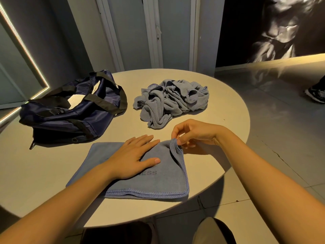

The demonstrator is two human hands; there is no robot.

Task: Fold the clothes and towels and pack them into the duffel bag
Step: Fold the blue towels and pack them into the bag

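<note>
Duffel bag, one, lies unzipped at the table's left. One folded towel sits nearest, left hand flat on it, covering its lettering; right hand pinches its far corner. One crumpled towel heap lies behind, count unclear.

Blue towel; navy duffel bag, black straps.

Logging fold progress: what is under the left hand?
The left hand lies flat on the folded blue towel, covering most of its printed word; only the last letters show.
</note>
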